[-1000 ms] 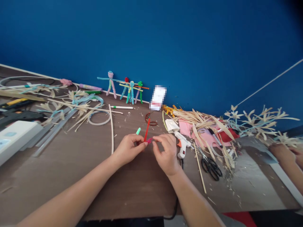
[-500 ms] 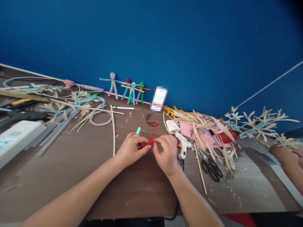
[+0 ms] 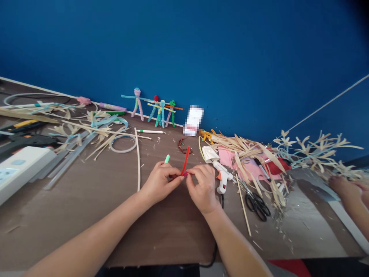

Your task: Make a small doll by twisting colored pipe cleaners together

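While the head view looked down on the brown table (image 3: 72, 200), the left hand (image 3: 160, 184) and right hand (image 3: 203, 189) worked close together, their fingertips (image 3: 187, 173) almost meeting. The left fingers curled narrowly around the lower end of a red pipe cleaner (image 3: 185, 161), which rose tilted from the pinch, and the right thumb and fingers closed tightly on a small pink bit (image 3: 185, 174) at its base. A mint-green tip (image 3: 167, 159) showed just past the left fingers. Well beyond the fingers, four pipe-cleaner figures (image 3: 152, 108) stood against the blue wall (image 3: 184, 50) with heads, arms and legs already formed, while the red piece remained a mostly straight length. A string of dark beads (image 3: 181, 146) lay just beyond the fingertips; a glue gun (image 3: 221, 177) lay to the right of the right fingers, and scissors (image 3: 256, 206) lay farther right. The hands hid the joint, so I could not tell how the red and pink pieces were fastened, or whether the green tip was held. Another person's hand (image 3: 343, 185) was cut off at the right edge.
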A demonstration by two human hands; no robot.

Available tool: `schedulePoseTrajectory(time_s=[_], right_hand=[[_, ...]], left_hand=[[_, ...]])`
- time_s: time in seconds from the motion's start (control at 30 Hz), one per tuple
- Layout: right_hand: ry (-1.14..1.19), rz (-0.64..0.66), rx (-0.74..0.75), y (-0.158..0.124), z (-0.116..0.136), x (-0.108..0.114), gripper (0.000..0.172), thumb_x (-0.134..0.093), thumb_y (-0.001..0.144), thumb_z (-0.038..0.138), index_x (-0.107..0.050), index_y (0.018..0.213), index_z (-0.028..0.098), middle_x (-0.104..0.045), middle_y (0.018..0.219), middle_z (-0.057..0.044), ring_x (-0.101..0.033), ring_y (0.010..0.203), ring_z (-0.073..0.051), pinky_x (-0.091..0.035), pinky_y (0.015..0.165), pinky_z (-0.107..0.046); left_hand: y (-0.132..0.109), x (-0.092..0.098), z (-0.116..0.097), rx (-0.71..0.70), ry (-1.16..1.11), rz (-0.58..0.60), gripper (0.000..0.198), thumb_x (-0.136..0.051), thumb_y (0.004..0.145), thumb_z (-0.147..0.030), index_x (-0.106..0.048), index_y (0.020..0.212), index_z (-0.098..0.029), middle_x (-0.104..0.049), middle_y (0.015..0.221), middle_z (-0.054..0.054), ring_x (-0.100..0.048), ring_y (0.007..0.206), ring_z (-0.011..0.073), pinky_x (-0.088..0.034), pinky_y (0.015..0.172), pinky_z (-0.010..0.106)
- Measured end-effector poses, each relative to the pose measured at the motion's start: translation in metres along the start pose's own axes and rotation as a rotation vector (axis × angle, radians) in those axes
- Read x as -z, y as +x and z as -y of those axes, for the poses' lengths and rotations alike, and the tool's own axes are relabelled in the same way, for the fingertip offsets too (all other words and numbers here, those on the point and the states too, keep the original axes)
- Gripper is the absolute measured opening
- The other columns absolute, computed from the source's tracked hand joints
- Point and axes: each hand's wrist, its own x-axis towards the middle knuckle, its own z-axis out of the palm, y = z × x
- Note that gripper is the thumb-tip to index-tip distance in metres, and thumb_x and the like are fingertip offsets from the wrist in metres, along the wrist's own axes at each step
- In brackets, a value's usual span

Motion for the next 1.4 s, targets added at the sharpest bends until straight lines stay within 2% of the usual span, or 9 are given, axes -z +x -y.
schedulePoseTrajectory(time_s=[0.2,0.37,0.47,0.6,0.73,0.93,1.17,1.4], right_hand=[[0.330,-0.060,-0.221,0.000,0.005,-0.009,0.011,-0.049,0.073,0.012,-0.054,0.067,0.018,-0.053,0.068,0.000,-0.048,0.070,-0.014,-0.037,0.067,-0.028],[0.680,-0.005,-0.433,-0.003,0.002,-0.018,0.009,-0.050,0.075,0.017,-0.055,0.068,0.017,-0.054,0.066,0.001,-0.049,0.064,-0.012,-0.039,0.063,-0.024],[0.816,0.024,-0.498,-0.003,0.001,-0.021,0.009,-0.050,0.076,0.020,-0.057,0.070,0.017,-0.055,0.067,0.001,-0.050,0.064,-0.012,-0.040,0.062,-0.023],[0.789,0.009,-0.406,-0.002,0.003,-0.016,0.011,-0.049,0.077,0.019,-0.059,0.076,0.017,-0.056,0.074,-0.001,-0.052,0.071,-0.013,-0.041,0.066,-0.024],[0.668,-0.015,-0.345,-0.001,0.008,-0.011,0.007,-0.052,0.074,0.018,-0.059,0.077,0.017,-0.056,0.075,-0.002,-0.052,0.071,-0.013,-0.042,0.067,-0.025],[0.641,-0.045,-0.407,-0.002,0.010,-0.014,0.006,-0.054,0.073,0.020,-0.059,0.072,0.016,-0.056,0.069,-0.001,-0.052,0.065,-0.012,-0.042,0.064,-0.025],[0.711,-0.060,-0.501,-0.005,0.010,-0.022,0.010,-0.052,0.074,0.022,-0.058,0.071,0.016,-0.057,0.068,-0.001,-0.052,0.064,-0.012,-0.043,0.062,-0.025],[0.743,-0.079,-0.520,-0.007,0.011,-0.025,0.008,-0.053,0.073,0.022,-0.058,0.071,0.016,-0.056,0.068,0.000,-0.051,0.064,-0.012,-0.043,0.062,-0.025]], left_hand=[[0.000,-0.001,0.002,0.000,-0.021,0.025,0.018,-0.052,0.074,-0.029,-0.060,0.061,-0.019,-0.056,0.054,-0.004,-0.049,0.059,0.0110,-0.031,0.083,0.034],[0.002,-0.002,0.000,0.056,-0.075,0.055,0.024,-0.050,0.076,-0.029,-0.058,0.056,-0.018,-0.057,0.054,-0.004,-0.050,0.059,0.0114,-0.033,0.080,0.032],[0.003,0.001,-0.002,0.111,-0.124,0.045,0.026,-0.050,0.076,-0.028,-0.057,0.053,-0.018,-0.057,0.052,-0.003,-0.051,0.059,0.0120,-0.036,0.074,0.028],[0.003,0.002,-0.002,0.148,-0.152,0.003,0.025,-0.050,0.076,-0.030,-0.059,0.056,-0.018,-0.058,0.053,-0.002,-0.051,0.058,0.0122,-0.038,0.069,0.027],[0.001,-0.001,0.001,0.116,-0.135,0.004,0.025,-0.050,0.076,-0.029,-0.059,0.055,-0.017,-0.058,0.053,-0.002,-0.051,0.059,0.0121,-0.037,0.069,0.027],[0.001,-0.005,0.004,0.049,-0.076,-0.025,0.018,-0.052,0.075,-0.026,-0.062,0.062,-0.019,-0.059,0.056,-0.002,-0.050,0.059,0.0123,-0.035,0.073,0.030],[0.000,-0.006,0.004,0.047,-0.015,-0.034,0.018,-0.052,0.075,-0.026,-0.061,0.062,-0.019,-0.058,0.056,-0.003,-0.049,0.060,0.0123,-0.033,0.075,0.032],[-0.002,-0.005,0.001,0.034,0.035,-0.041,0.018,-0.051,0.075,-0.025,-0.061,0.063,-0.019,-0.059,0.058,-0.002,-0.050,0.061,0.0125,-0.031,0.076,0.033]])
